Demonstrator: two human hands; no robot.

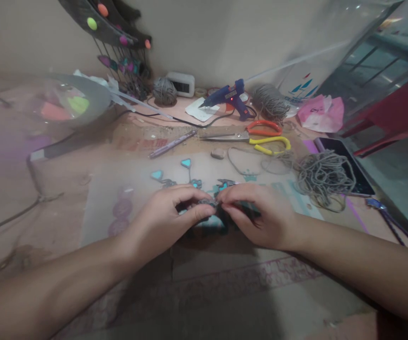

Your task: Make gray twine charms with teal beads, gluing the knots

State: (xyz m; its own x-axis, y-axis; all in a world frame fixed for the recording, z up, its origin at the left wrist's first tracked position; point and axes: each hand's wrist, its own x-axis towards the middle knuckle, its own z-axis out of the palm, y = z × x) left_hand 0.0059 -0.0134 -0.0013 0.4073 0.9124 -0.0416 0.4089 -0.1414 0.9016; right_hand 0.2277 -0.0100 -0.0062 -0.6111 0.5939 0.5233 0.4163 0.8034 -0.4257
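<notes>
My left hand point(175, 212) and my right hand point(260, 212) meet at the middle of the worktable, fingertips nearly touching. Between the left thumb and fingers is a small dark corded piece point(207, 202). The right fingertips pinch at its right end, beside a turquoise-and-dark bit point(223, 187); what exactly they grip is too small to tell. Just beyond the hands lie a turquoise heart-shaped piece point(186, 163) on a dark cord and another turquoise piece point(157, 174). Under the fingers a turquoise and black area is partly hidden.
Scissors point(230, 137), a pen point(173, 144) and a small stone-like lump point(218, 153) lie beyond the hands. A blue glue gun point(225, 97) stands at the back. To the right, tangled grey cord point(326, 179) overlaps a dark tablet point(361, 177). A pink packet point(320, 113) sits behind.
</notes>
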